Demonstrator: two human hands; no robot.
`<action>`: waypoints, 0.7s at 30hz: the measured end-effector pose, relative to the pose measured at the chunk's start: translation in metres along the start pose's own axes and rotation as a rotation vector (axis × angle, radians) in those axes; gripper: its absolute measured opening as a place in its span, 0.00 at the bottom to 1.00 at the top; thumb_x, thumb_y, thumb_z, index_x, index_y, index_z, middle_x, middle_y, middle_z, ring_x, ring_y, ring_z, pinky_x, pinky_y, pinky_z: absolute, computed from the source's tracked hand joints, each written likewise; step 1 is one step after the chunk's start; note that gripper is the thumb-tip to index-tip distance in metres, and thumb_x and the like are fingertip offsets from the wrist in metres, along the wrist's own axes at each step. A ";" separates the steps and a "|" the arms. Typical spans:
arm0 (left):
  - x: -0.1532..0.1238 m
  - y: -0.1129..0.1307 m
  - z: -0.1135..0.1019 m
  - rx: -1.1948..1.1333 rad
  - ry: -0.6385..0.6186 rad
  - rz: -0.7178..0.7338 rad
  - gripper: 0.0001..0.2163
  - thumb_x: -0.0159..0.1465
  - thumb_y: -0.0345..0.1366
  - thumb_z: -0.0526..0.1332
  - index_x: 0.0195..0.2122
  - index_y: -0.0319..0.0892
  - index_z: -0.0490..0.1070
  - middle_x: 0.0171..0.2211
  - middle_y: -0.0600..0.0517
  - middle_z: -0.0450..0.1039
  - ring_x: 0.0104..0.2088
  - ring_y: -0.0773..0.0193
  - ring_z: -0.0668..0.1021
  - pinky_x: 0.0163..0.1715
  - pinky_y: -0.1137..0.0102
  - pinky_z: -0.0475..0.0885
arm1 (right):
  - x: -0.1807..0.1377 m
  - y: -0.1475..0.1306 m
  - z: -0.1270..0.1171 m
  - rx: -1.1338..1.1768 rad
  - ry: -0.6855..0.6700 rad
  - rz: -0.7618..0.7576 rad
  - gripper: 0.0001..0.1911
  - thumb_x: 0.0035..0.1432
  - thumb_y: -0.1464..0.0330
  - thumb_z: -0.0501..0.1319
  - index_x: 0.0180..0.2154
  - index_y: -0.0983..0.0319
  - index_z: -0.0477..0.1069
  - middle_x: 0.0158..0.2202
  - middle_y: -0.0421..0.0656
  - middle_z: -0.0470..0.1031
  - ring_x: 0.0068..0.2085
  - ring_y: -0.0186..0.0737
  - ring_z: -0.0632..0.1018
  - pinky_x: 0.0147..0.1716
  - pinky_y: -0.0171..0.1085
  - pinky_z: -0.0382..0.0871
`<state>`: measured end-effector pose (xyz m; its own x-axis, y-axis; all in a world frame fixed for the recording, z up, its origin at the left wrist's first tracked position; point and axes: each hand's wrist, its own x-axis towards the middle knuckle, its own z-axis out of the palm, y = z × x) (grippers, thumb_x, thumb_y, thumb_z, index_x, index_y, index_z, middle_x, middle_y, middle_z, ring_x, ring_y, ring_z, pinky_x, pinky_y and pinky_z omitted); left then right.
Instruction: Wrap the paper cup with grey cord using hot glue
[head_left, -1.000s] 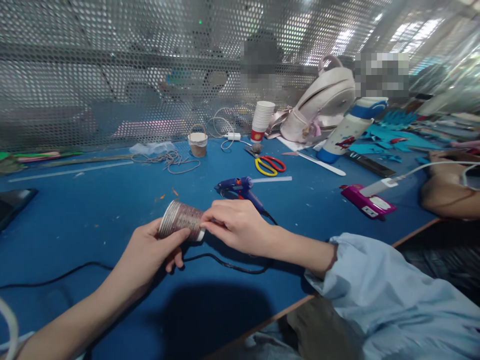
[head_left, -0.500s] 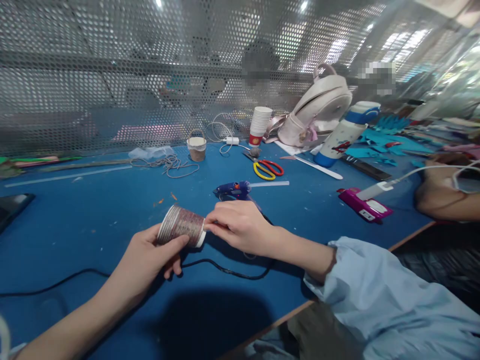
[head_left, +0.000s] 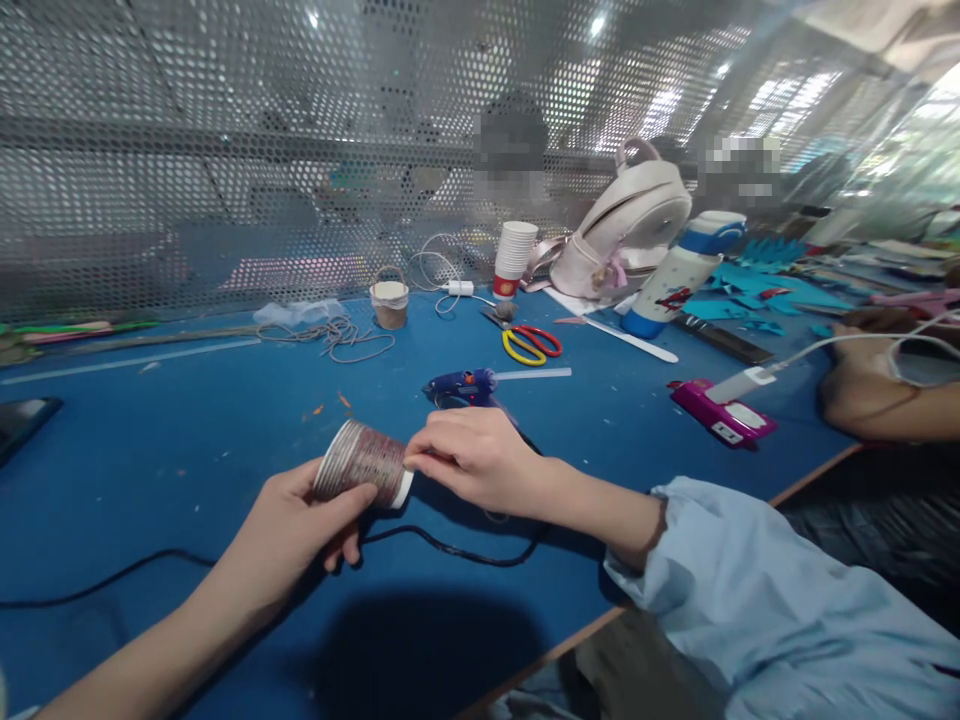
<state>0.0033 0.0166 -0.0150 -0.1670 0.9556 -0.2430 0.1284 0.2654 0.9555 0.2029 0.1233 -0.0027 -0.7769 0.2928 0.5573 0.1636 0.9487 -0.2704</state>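
My left hand point(head_left: 300, 520) is closed around a paper cup point(head_left: 361, 465) that lies tipped on its side in the air, its base towards the right. Greyish and reddish string is wound round most of the cup's wall, with a white band bare at the base. At that base, the fingertips of my right hand point(head_left: 480, 455) are pinched together, apparently on the string's end, which they mostly hide. A thin grey loop of string point(head_left: 496, 517) shows below this hand. Just beyond it lies a blue glue gun point(head_left: 461, 384) with a clear glue stick in its back.
Scissors point(head_left: 529, 345), a small basket-like cup point(head_left: 390, 304), stacked paper cups point(head_left: 514, 262) and loose grey string point(head_left: 352, 335) lie farther back. A backpack point(head_left: 630, 230), a bottle point(head_left: 679, 280) and a magenta power socket point(head_left: 721, 413) are rightward, near another person's arm point(head_left: 889, 390). A black cable point(head_left: 465, 550) crosses in front.
The view has shifted slightly, so the things on the table sit a little lower and farther left. Both hands keep nearly the same hold at the cup.
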 end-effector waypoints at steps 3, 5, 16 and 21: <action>-0.001 0.000 -0.001 0.006 -0.001 0.011 0.13 0.55 0.46 0.68 0.29 0.42 0.74 0.12 0.52 0.73 0.12 0.68 0.69 0.15 0.75 0.62 | 0.000 0.000 0.000 0.022 0.025 0.003 0.11 0.70 0.68 0.58 0.35 0.64 0.75 0.30 0.43 0.78 0.32 0.35 0.76 0.32 0.33 0.65; -0.001 0.000 -0.001 0.007 0.000 0.014 0.13 0.55 0.47 0.68 0.30 0.42 0.74 0.12 0.53 0.73 0.12 0.68 0.69 0.15 0.75 0.63 | -0.001 0.000 -0.001 0.034 0.031 0.003 0.10 0.69 0.68 0.59 0.35 0.65 0.75 0.30 0.43 0.78 0.32 0.34 0.76 0.32 0.32 0.64; 0.000 0.001 0.000 0.042 0.006 -0.004 0.15 0.52 0.49 0.68 0.30 0.41 0.73 0.11 0.53 0.72 0.12 0.68 0.69 0.14 0.75 0.62 | -0.001 0.002 -0.003 0.003 0.011 0.031 0.10 0.69 0.68 0.59 0.36 0.64 0.76 0.30 0.42 0.78 0.32 0.33 0.76 0.32 0.32 0.64; -0.002 0.004 -0.002 0.067 -0.007 -0.001 0.15 0.52 0.48 0.68 0.29 0.41 0.73 0.12 0.53 0.72 0.13 0.68 0.70 0.14 0.75 0.63 | -0.002 0.003 -0.003 0.002 0.003 0.045 0.11 0.70 0.67 0.58 0.36 0.63 0.76 0.30 0.41 0.78 0.31 0.33 0.76 0.32 0.32 0.64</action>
<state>0.0020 0.0153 -0.0103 -0.1603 0.9561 -0.2451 0.1939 0.2740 0.9420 0.2064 0.1258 -0.0026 -0.7672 0.3353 0.5468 0.1967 0.9344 -0.2970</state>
